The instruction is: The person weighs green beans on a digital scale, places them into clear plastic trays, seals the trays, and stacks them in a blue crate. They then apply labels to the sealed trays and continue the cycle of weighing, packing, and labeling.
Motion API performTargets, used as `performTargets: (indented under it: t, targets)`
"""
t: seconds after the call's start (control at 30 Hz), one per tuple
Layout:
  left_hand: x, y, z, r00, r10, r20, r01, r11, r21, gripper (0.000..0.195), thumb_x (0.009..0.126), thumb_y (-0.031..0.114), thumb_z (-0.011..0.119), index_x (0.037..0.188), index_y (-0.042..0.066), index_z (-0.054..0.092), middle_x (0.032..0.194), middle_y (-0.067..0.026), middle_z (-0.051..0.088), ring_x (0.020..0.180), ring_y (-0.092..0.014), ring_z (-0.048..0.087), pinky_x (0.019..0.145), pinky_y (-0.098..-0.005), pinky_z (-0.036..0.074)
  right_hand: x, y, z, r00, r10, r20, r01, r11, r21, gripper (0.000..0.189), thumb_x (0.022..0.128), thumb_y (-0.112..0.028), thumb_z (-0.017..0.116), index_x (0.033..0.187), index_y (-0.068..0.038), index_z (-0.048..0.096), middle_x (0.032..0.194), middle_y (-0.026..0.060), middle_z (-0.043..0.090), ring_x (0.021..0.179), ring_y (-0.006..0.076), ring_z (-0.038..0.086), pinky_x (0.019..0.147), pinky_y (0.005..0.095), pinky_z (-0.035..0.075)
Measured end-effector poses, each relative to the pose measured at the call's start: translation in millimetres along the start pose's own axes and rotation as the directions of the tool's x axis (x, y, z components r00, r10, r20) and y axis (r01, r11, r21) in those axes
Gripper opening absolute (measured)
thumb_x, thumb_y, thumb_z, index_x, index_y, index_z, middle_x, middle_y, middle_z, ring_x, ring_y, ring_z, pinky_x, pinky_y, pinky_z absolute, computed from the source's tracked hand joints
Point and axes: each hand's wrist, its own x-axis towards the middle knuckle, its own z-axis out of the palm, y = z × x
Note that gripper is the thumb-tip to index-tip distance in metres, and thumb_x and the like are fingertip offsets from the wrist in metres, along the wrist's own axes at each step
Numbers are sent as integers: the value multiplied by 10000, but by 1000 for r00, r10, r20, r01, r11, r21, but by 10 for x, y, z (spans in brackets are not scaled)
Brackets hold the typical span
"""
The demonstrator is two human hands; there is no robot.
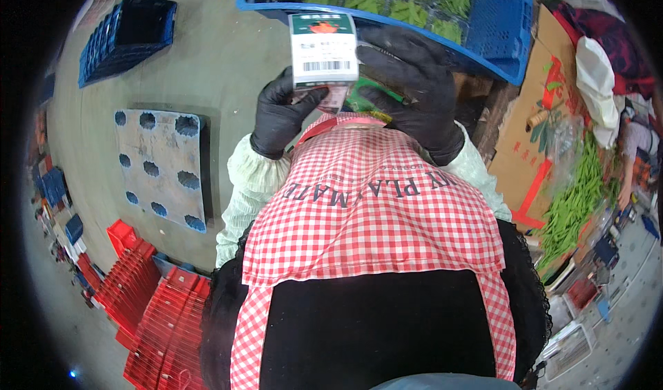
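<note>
My left hand (282, 110), in a black glove, grips a roll or stack of printed labels (323, 53) from below, its thumb across the lower edge. The top label has a green band, a picture and a barcode. My right hand (414, 89), also gloved in black, is at the labels' right side, thumb and fingers apart. A green and yellow item (370, 100) shows beside its thumb; I cannot tell whether the hand holds it. Just beyond the hands, a blue plastic crate (497, 40) contains several clear packs of green leafy vegetables (409, 12).
A pallet (160, 167) lies on the floor at left, below stacked blue crates (127, 37). Red crates (160, 307) are stacked at lower left. At right, flattened cardboard (523, 151) lies beside loose green vegetables (572, 198) and a white bag (595, 84). Another person's arm (628, 170) reaches in there.
</note>
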Motion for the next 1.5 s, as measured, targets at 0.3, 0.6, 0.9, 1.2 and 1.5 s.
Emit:
performTargets:
  t: [0.3,0.6,0.9,1.2,1.5]
  targets:
    - [-100,-148,89,997,49,65,-56,994,98,300,694,-104,566,970,14,567,988,-68,564,921,-158,528,799,-301,417,-45,190,135,972,-29,234,-43,955,294,235,645,-68,653,877,-61,612,881,64,606,820,194,565,685,289,464]
    - [-155,-116,6,926,265,-270,-9,728,686,605,636,-117,477,1148,205,487,1212,-102,417,961,-226,531,748,-265,452,181,230,181,953,192,-236,-30,832,555,302,661,43,639,948,-27,575,943,101,591,861,176,571,741,281,471]
    - [76,352,246,956,95,-278,-119,990,-70,335,656,99,660,977,43,584,1081,-76,518,917,-167,531,701,-268,448,343,124,357,999,39,-4,-34,921,389,444,647,-122,686,1062,-100,530,1094,80,525,987,217,519,796,312,440]
    - [338,603,481,904,-34,-425,-58,978,-202,220,776,84,579,975,-6,558,829,-80,610,713,-97,558,642,-234,446,592,351,83,980,-197,13,162,841,517,397,753,-166,559,1127,-63,473,1144,122,489,972,271,535,743,323,460]
    - [402,594,411,947,-153,-284,56,945,-323,215,776,90,577,959,-22,564,825,-84,612,698,-87,555,625,-225,443,952,805,-88,881,472,20,-399,720,569,335,879,-275,371,1024,-11,518,880,72,573,726,95,514,663,209,412]
